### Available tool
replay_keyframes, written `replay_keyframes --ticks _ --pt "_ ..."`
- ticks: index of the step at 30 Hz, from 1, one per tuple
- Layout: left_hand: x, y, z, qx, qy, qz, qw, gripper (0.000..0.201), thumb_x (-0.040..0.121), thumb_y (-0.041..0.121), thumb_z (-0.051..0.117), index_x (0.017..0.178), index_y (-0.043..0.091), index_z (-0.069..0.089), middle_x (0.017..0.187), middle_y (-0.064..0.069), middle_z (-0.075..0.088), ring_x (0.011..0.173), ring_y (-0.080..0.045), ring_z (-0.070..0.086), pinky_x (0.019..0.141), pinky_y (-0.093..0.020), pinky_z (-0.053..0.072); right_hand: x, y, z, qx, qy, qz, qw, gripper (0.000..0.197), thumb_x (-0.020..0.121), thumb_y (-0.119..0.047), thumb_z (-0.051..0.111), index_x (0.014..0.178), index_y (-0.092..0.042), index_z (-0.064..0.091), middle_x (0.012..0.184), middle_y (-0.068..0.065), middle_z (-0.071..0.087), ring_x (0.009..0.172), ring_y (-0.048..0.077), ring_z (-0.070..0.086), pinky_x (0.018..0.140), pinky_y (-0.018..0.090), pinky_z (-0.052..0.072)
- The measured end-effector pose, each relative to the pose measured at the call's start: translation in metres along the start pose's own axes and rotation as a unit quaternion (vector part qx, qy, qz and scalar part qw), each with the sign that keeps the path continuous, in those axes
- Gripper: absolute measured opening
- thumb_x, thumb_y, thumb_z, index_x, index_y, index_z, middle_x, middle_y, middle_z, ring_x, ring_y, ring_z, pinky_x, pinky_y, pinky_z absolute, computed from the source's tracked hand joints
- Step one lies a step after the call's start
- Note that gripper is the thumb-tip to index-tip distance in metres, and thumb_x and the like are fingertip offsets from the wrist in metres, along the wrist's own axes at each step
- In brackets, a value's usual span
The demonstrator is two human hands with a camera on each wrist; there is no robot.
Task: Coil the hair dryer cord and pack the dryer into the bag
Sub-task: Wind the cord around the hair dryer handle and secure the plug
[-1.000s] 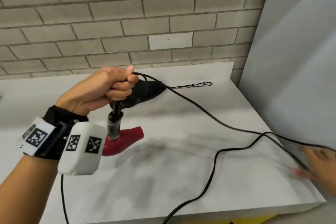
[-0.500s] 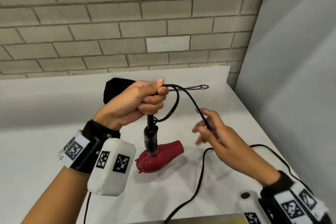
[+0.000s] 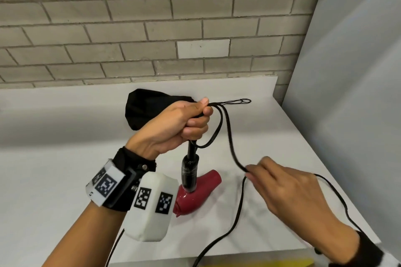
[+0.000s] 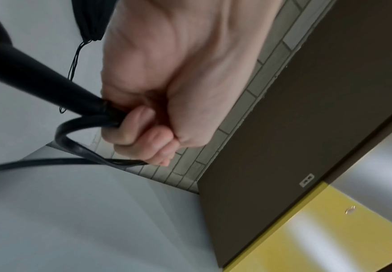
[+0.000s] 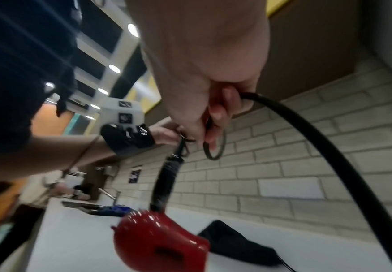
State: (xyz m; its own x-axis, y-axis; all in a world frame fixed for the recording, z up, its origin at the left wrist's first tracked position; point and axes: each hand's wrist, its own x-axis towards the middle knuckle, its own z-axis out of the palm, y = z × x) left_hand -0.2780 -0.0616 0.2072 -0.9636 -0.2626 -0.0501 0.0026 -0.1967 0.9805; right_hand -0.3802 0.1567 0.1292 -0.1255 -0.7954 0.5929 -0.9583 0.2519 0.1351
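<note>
My left hand [image 3: 198,120] is fisted round a loop of the black cord [image 3: 219,128] at its root. Below it the red hair dryer [image 3: 200,193] hangs by its black handle [image 3: 189,171]; I cannot tell whether it touches the white table [image 3: 65,169]. The cord runs down to my right hand [image 3: 249,172], which pinches it right of the dryer, then trails off the front edge. The black drawstring bag [image 3: 145,108] lies behind my left hand. In the left wrist view the fist [image 4: 143,119] grips the cord [image 4: 73,145]. In the right wrist view curled fingers [image 5: 220,114] hold the cord [image 5: 306,132] above the dryer [image 5: 157,243] and bag [image 5: 236,244].
A grey brick wall [image 3: 152,28] backs the table and a pale panel [image 3: 347,93] closes its right side. The bag's thin drawstrings [image 3: 236,101] lie toward the back right. Slack cord [image 3: 338,195] loops round my right wrist near the table's right edge.
My right hand came in from the far right edge with the cord to just right of the dryer. A loop has formed in my left hand.
</note>
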Motion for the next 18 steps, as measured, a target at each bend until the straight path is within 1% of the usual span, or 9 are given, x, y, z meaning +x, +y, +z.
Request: replay_keyframes --ticks 3,6,8,10,12,13,14,16,18 --pt "0.005 -0.004 0.013 0.034 -0.015 -0.006 0.999 0.031 0.100 0.028 0.035 0.075 0.012 0.044 0.049 0.007 0.032 0.039 -0.005 0.029 0.039 -0.014 0.026 0.023 -0.017 -0.016 0.008 0.025 -0.083 0.996 0.017 0.092 -0.025 0.056 0.081 -0.021 0.068 0.068 -0.005 0.058 0.048 0.013 0.047 0.045 0.022 0.022" --pt "0.006 -0.009 0.026 0.077 -0.036 -0.019 0.996 0.033 0.100 0.029 0.034 0.075 0.012 0.047 0.051 0.002 0.043 0.040 -0.008 0.041 0.041 -0.015 0.033 0.049 -0.024 -0.028 0.038 0.072 -0.130 0.988 0.018 0.092 -0.020 0.057 0.080 -0.023 0.069 0.075 -0.007 0.066 0.060 0.010 0.054 0.045 0.022 0.028" --pt "0.004 -0.010 0.032 0.076 -0.053 -0.026 0.995 0.038 0.101 0.026 0.033 0.071 0.009 0.049 0.049 -0.001 0.048 0.037 -0.009 0.046 0.040 -0.015 0.039 0.064 -0.022 -0.029 0.061 0.088 -0.148 0.983 0.016 0.091 -0.015 0.060 0.080 -0.022 0.070 0.074 -0.007 0.066 0.057 0.012 0.057 0.044 0.023 0.030" --pt "0.002 -0.012 0.035 0.089 -0.059 -0.022 0.994 0.046 0.101 0.018 0.034 0.063 0.002 0.051 0.042 -0.001 0.047 0.036 -0.009 0.048 0.042 -0.015 0.042 0.075 -0.018 -0.029 0.084 0.094 -0.151 0.980 0.019 0.087 -0.007 0.060 0.082 -0.023 0.071 0.073 -0.007 0.065 0.058 0.012 0.058 0.042 0.024 0.035" --pt "0.001 -0.013 0.035 0.100 -0.060 -0.024 0.993 0.037 0.097 0.002 0.036 0.066 -0.011 0.051 0.044 -0.005 0.052 0.042 -0.013 0.057 0.046 -0.018 0.047 0.082 -0.015 -0.032 0.108 0.086 -0.136 0.981 0.023 0.086 -0.006 0.057 0.084 -0.025 0.070 0.077 -0.007 0.065 0.058 0.007 0.054 0.042 0.024 0.039" --pt "0.000 -0.013 0.034 0.096 -0.064 -0.028 0.993 0.030 0.092 -0.004 0.034 0.070 -0.017 0.049 0.046 -0.007 0.057 0.044 -0.017 0.061 0.047 -0.020 0.049 0.085 -0.014 -0.035 0.118 0.077 -0.117 0.983 0.023 0.088 -0.011 0.054 0.086 -0.027 0.069 0.081 -0.007 0.063 0.057 0.006 0.047 0.042 0.023 0.039" --pt "-0.001 -0.013 0.034 0.089 -0.065 -0.030 0.993 0.029 0.092 -0.003 0.033 0.071 -0.016 0.048 0.046 -0.008 0.060 0.045 -0.019 0.063 0.046 -0.020 0.049 0.087 -0.013 -0.038 0.127 0.067 -0.096 0.985 0.020 0.090 -0.017 0.050 0.089 -0.029 0.067 0.088 -0.006 0.057 0.054 0.006 0.042 0.041 0.022 0.038" --pt "-0.003 -0.012 0.034 0.084 -0.054 -0.024 0.995 0.039 0.099 0.012 0.034 0.065 -0.003 0.047 0.045 -0.007 0.059 0.039 -0.017 0.059 0.040 -0.019 0.043 0.091 -0.008 -0.040 0.132 0.062 -0.065 0.987 0.009 0.092 -0.032 0.050 0.098 -0.027 0.054 0.099 -0.004 0.040 0.046 0.009 0.043 0.036 0.023 0.039" --pt "-0.004 -0.013 0.035 0.096 -0.054 -0.013 0.994 0.047 0.100 0.023 0.033 0.058 0.007 0.045 0.041 -0.001 0.054 0.032 -0.012 0.048 0.038 -0.021 0.031 0.095 -0.001 -0.040 0.166 0.063 -0.030 0.984 0.030 0.086 -0.046 0.054 0.100 -0.022 0.043 0.099 -0.004 0.033 0.046 0.015 0.051 0.034 0.026 0.043"
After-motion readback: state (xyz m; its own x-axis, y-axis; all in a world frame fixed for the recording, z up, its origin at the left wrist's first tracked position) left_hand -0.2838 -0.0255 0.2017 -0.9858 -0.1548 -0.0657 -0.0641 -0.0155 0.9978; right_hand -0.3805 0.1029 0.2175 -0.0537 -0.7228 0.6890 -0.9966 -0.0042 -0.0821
